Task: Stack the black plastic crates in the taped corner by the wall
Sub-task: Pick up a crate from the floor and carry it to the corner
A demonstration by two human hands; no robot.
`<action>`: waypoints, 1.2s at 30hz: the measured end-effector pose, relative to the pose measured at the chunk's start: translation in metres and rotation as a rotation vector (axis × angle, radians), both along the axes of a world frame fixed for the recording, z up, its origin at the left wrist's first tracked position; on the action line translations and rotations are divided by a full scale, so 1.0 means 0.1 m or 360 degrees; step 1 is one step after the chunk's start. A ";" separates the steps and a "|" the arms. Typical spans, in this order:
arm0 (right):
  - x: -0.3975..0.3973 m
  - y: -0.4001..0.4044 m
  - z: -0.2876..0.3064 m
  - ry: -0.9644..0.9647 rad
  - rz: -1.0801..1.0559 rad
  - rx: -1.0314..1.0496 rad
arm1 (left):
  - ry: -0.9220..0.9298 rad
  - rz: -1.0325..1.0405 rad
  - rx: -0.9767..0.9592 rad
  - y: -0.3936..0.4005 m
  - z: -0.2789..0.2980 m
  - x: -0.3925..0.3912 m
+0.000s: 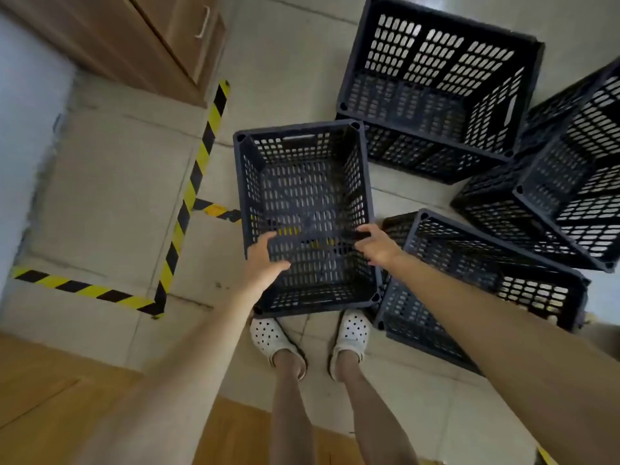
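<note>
- Black plastic crate (pixel 303 209) is sitting open side up, straight ahead of the person's white clogs (pixel 271 333), its left edge overlapping a short strip of the yellow-black tape (pixel 188 203) — whether it is resting on the floor or lifted, cannot tell.
- Left hand (pixel 263 260) is reaching in over the near left wall, fingers curling onto the mesh; the hold looks loose, thumb side hidden.
- Right hand (pixel 375 245) is pinching the crate's right rim, fingers curled over the edge.
- Taped corner is lying to the left of the crate, beside the pale wall (pixel 27 129), floor tiles showing inside it.
- 3 other crates are standing to the right: a large one (pixel 436 85) just behind, one tilted at far right (pixel 570 196), one (pixel 479 283) just beside the right forearm.
- Wooden cabinet (pixel 141 38) is standing at upper left.
</note>
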State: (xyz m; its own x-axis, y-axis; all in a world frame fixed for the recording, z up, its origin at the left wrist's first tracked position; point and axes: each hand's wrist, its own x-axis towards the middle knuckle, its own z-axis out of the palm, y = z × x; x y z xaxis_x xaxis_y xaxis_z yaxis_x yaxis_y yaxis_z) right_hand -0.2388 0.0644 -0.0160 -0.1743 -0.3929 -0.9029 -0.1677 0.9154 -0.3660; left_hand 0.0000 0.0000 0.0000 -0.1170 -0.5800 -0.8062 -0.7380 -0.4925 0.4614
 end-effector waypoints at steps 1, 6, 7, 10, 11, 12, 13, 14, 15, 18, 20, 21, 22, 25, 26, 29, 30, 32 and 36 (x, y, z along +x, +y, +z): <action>0.01 0.00 -0.08 0.0001 -0.0019 0.0002 | -0.0036 -0.0034 -0.0017 0.00 -0.07 0.06; -0.03 0.03 -0.60 0.0092 -0.0026 0.0057 | -0.0077 0.0095 0.0081 -0.02 -0.46 0.29; -0.05 0.02 -0.71 0.0119 -0.0037 0.0049 | -0.0067 0.0127 0.0091 -0.04 -0.54 0.32; -0.07 0.02 -1.00 0.0217 -0.0058 0.0048 | -0.0016 0.0200 0.0121 -0.08 -0.81 0.41; -0.07 0.03 -1.12 0.0253 -0.0046 0.0049 | -0.0014 0.0221 0.0111 -0.08 -0.90 0.44; -0.06 0.04 -1.22 0.0289 -0.0037 0.0055 | -0.0030 0.0241 0.0093 -0.09 -0.98 0.46; -0.04 0.05 -1.29 0.0318 -0.0029 0.0057 | -0.0045 0.0266 0.0095 -0.09 -1.05 0.48; -0.03 0.06 -1.34 0.0353 -0.0035 0.0071 | -0.0057 0.0290 0.0124 -0.08 -1.14 0.50; 0.00 0.07 -1.34 0.0389 -0.0045 0.0090 | -0.0070 0.0320 0.0165 -0.07 -1.20 0.52; 0.01 0.11 -1.40 0.0468 -0.0116 0.0180 | -0.0132 0.0427 0.0297 -0.02 -1.41 0.60; -0.02 0.11 -1.40 0.0471 -0.0202 0.0250 | -0.0169 0.0511 0.0304 -0.02 -1.48 0.63; -0.05 0.11 -1.43 0.0469 -0.0245 0.0267 | -0.0186 0.0535 0.0295 -0.03 -1.49 0.64; -0.09 0.11 -1.43 0.0450 -0.0283 0.0279 | -0.0202 0.0534 0.0283 -0.04 -1.51 0.65; -0.22 0.12 -1.50 0.0323 -0.0303 0.0314 | -0.0291 0.0393 0.0239 -0.06 -1.46 0.72; -0.24 0.13 -1.51 0.0305 -0.0270 0.0332 | -0.0332 0.0321 0.0207 -0.05 -1.45 0.76; -0.28 0.14 -1.54 0.0313 -0.0184 0.0343 | -0.0456 0.0110 0.0128 -0.03 -1.37 0.85; -0.24 0.11 -1.46 0.0315 -0.0163 0.0343 | -0.0480 0.0061 0.0110 -0.01 -1.32 0.87; -0.16 0.00 -1.31 0.0335 -0.0117 0.0359 | -0.0543 -0.0079 0.0066 0.01 -1.26 0.97; 0.14 -0.27 -0.93 0.0393 0.0035 0.0340 | -0.0724 -0.0371 -0.0052 -0.02 -1.09 1.23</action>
